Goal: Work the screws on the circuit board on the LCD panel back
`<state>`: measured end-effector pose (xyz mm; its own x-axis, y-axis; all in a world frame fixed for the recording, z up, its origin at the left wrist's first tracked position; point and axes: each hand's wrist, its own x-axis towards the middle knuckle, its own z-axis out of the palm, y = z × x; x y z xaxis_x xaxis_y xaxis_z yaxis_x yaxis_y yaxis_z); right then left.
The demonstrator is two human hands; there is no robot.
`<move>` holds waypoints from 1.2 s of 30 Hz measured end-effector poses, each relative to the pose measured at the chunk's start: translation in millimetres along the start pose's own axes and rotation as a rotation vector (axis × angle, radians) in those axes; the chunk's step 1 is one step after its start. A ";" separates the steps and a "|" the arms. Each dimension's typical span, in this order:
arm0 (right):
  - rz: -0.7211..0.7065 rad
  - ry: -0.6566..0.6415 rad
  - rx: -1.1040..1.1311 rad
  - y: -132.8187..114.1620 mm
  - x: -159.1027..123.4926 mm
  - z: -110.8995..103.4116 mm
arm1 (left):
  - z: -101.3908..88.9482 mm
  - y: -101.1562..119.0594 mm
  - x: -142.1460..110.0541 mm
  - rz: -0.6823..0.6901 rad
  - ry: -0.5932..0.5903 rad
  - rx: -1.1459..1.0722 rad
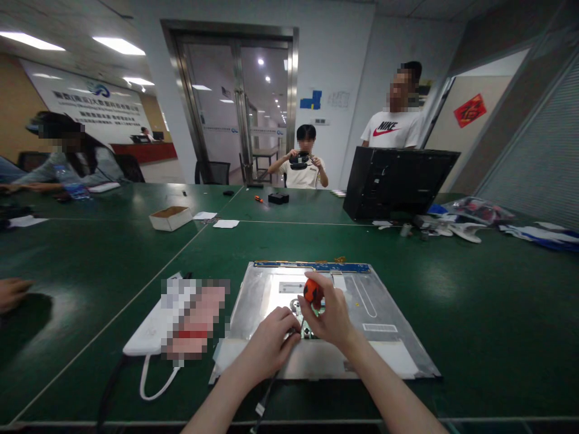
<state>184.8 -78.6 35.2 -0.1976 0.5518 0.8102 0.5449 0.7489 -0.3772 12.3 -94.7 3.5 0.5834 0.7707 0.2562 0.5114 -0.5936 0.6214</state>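
A flat silver display panel (389, 301) lies on the green table in front of me, a blue circuit strip (289, 265) along its far edge. My right hand (332, 316) grips the orange and black handle of a screwdriver (311, 291). It stands nearly upright over a small green circuit board (309, 331) near the panel's middle. My left hand (274, 337) rests beside the board with its fingers curled together near the screwdriver's lower end. Whatever those fingers pinch is hidden. A dark cable (265, 398) runs out from beneath the left hand over the panel's near edge.
Left of the panel lies a white power bank (154, 325) with a white cable (156, 396). Farther back are an open white box (170, 218), another screwdriver (258, 199) and a large black monitor (402, 181). Several people are around the table; another person's hand (13, 293) shows at left.
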 end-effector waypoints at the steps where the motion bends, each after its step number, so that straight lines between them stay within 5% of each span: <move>1: -0.002 0.013 -0.012 0.6 -0.2 1.0 | -0.2 0.2 0.1 -0.001 -0.002 -0.001; 36: -0.005 -0.058 0.056 -2.7 1.7 -4.4 | 1.2 -0.4 -0.7 -0.001 0.005 -0.005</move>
<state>186.5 -81.4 39.5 -0.2482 0.5674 0.7852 0.4978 0.7700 -0.3991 12.4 -95.3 2.3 0.5796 0.7724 0.2598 0.5083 -0.5918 0.6256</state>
